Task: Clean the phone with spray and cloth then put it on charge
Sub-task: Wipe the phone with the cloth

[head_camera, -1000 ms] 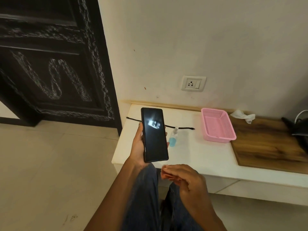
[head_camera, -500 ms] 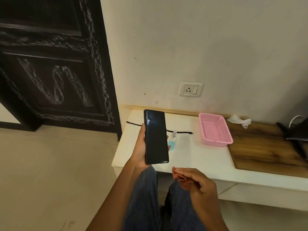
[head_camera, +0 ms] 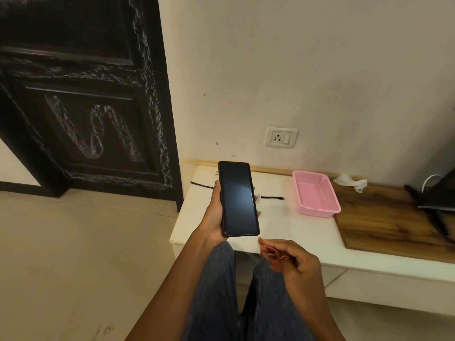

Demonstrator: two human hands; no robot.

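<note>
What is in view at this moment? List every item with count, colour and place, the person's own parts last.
phone: 1, black, screen dark, held upright above the shelf's left end
cloth: 1, orange-red, bunched in the right hand
cable: 1, black, lying on the shelf, partly behind the phone
shelf: 1, white, against the wall
basket: 1, pink, on the shelf
board: 1, brown wood, right of the basket
tissue: 1, white, crumpled, at the board's back edge
socket: 1, white, on the wall
door: 1, black, left
left hand: holds the phone
right hand: grips the cloth
</note>
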